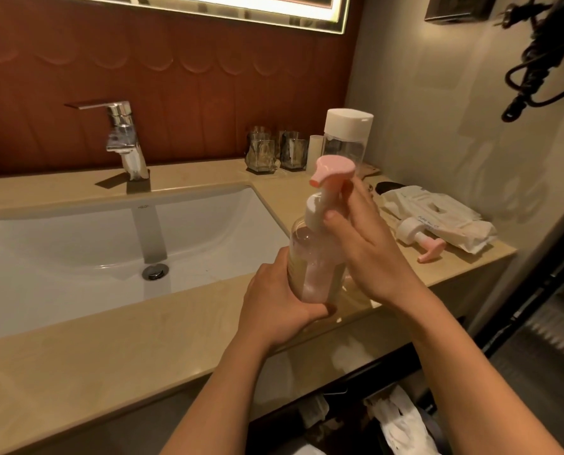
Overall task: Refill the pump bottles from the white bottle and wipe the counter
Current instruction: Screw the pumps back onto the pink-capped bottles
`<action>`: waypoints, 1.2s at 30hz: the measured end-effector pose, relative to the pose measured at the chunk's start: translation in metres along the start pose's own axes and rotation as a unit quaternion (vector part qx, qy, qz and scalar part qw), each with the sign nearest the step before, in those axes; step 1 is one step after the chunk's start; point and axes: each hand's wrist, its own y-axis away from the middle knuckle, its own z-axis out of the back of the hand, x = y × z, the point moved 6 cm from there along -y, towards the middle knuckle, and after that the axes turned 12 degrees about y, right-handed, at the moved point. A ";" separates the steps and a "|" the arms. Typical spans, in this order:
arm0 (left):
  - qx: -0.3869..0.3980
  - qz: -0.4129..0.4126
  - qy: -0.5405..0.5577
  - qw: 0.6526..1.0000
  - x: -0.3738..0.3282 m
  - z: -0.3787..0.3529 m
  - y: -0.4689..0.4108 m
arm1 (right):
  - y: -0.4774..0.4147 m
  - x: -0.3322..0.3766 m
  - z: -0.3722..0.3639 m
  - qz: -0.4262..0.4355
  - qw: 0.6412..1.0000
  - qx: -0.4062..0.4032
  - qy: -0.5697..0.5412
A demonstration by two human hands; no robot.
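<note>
Through the head camera, my left hand [274, 300] is wrapped round the lower body of the pump bottle [313, 267]. The bottle is upright near the counter's [109, 339] front edge, just right of the sink [77, 244]. I cannot tell whether its base rests there or is lifted.

My right hand [369, 254] pinches the white collar [315, 213] below the pink head [334, 169], thumb in front and fingers behind the stem.

The bottle is clear plastic with liquid inside, so I judge it moderately heavy, smooth, and slippery if soap has run down it. The wall may give under a hard squeeze. I would hold low and firm, and turn at the collar, not the head.

A loose pump [421, 241] lies on a wipes pack [438, 211] to the right. A white-capped bottle [346, 139] stands behind.
</note>
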 end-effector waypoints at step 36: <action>0.004 0.020 0.038 0.999 0.003 0.000 -0.002 | -0.024 0.004 -0.001 -0.088 0.982 0.001 0.170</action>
